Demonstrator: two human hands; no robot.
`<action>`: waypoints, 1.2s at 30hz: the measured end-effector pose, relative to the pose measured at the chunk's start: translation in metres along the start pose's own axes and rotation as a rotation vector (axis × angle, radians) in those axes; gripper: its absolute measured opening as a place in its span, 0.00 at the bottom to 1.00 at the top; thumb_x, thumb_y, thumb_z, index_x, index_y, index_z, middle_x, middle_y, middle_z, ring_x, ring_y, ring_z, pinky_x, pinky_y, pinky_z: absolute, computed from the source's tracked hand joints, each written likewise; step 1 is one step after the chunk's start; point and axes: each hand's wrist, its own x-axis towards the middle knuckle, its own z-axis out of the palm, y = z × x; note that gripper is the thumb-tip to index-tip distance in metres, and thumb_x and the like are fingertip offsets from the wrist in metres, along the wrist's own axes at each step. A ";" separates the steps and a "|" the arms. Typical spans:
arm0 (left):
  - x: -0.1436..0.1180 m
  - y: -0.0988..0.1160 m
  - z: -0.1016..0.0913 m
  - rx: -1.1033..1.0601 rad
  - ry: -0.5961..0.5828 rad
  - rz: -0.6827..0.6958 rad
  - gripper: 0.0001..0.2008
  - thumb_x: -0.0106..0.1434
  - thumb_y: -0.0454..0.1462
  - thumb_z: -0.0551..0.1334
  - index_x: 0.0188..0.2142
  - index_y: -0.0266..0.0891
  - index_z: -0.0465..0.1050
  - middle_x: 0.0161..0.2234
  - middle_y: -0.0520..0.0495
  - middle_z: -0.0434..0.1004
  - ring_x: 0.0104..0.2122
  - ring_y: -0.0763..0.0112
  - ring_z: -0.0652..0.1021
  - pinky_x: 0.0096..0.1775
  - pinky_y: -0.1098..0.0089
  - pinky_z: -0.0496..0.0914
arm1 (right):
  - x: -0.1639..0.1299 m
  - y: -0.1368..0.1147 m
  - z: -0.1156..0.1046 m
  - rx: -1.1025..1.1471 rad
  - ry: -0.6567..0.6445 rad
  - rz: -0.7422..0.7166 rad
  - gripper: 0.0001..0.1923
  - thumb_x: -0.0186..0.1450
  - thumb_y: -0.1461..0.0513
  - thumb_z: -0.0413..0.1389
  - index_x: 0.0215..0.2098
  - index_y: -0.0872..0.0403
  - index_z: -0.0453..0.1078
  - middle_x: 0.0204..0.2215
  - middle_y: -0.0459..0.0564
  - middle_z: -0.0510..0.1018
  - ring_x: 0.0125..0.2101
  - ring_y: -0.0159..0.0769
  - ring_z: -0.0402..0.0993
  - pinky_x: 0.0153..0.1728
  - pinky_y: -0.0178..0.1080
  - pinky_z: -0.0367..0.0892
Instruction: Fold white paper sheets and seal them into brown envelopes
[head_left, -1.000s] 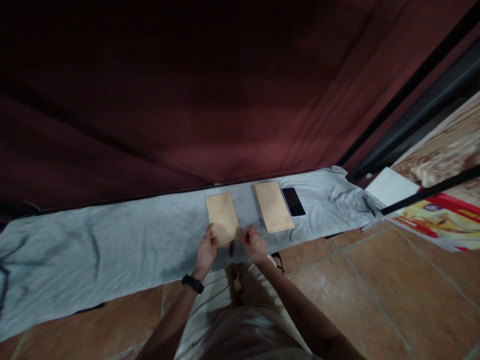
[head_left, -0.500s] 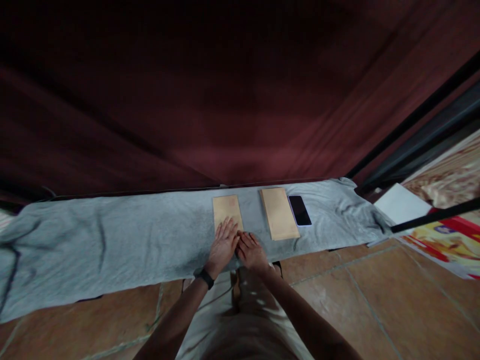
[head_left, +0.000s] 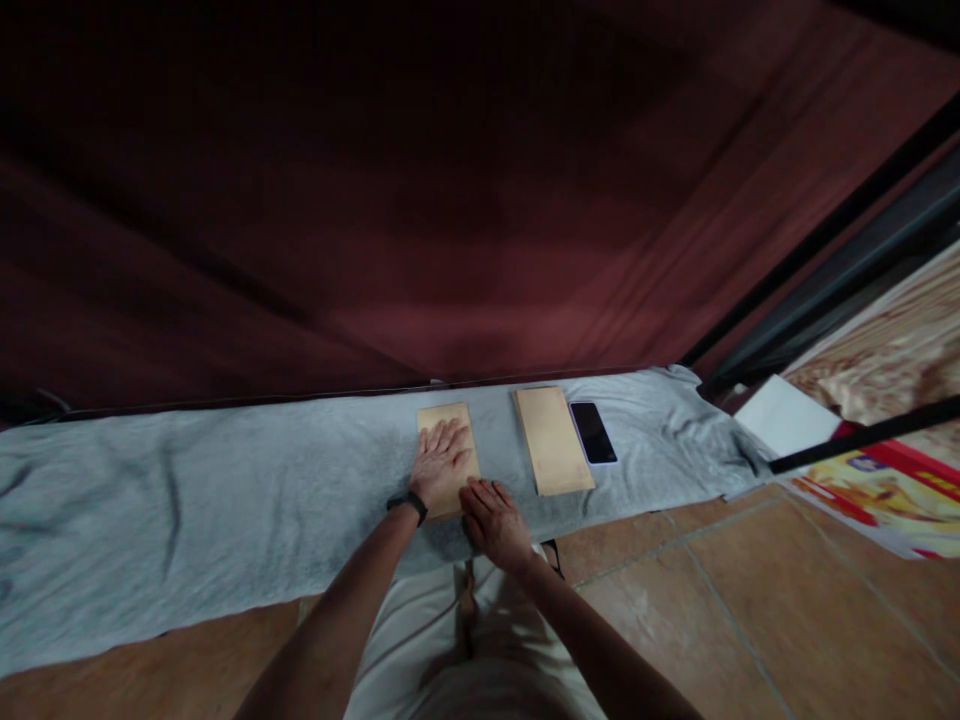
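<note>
Pretty dark shot, so details are hard to make out. The left hand [head_left: 440, 462] lies flat on a tan envelope [head_left: 448, 450], fingers spread, hiding most of it; only the far edge and right strip show. The right hand [head_left: 494, 518] rests palm-down just near of the envelope's near right corner, fingers loosely extended, holding nothing. The envelope sits on a grey cloth [head_left: 187, 520] spread over the tile floor [head_left: 750, 610]. To the right lies a second envelope [head_left: 552, 440], with a black phone [head_left: 593, 433] just beside it. A dark red curtain [head_left: 450, 220] fills the far side.
</note>
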 end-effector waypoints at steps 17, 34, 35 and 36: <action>-0.046 0.005 0.011 -0.012 0.030 0.188 0.28 0.75 0.40 0.45 0.71 0.37 0.55 0.71 0.43 0.58 0.72 0.64 0.55 0.71 0.54 0.50 | 0.000 -0.001 -0.002 0.040 -0.017 -0.004 0.23 0.73 0.61 0.54 0.65 0.51 0.66 0.66 0.54 0.69 0.66 0.42 0.64 0.68 0.51 0.56; -0.120 0.003 -0.004 -0.316 0.177 -0.012 0.18 0.74 0.39 0.50 0.51 0.43 0.78 0.53 0.44 0.81 0.55 0.60 0.79 0.57 0.56 0.73 | 0.012 0.008 0.001 0.086 0.020 0.135 0.12 0.74 0.63 0.55 0.51 0.46 0.77 0.55 0.47 0.79 0.53 0.38 0.74 0.56 0.44 0.64; -0.119 0.004 -0.003 -0.326 0.185 -0.023 0.17 0.74 0.39 0.51 0.50 0.43 0.77 0.53 0.44 0.81 0.54 0.60 0.79 0.56 0.56 0.73 | 0.015 0.008 0.001 0.091 0.030 0.159 0.11 0.74 0.63 0.55 0.49 0.47 0.78 0.54 0.47 0.80 0.51 0.39 0.74 0.55 0.44 0.64; -0.118 0.004 -0.002 -0.335 0.193 -0.034 0.16 0.73 0.39 0.51 0.49 0.43 0.77 0.53 0.44 0.81 0.53 0.60 0.79 0.55 0.56 0.73 | 0.017 0.007 0.001 0.094 0.040 0.178 0.10 0.74 0.63 0.55 0.47 0.48 0.78 0.52 0.47 0.80 0.50 0.39 0.74 0.54 0.45 0.64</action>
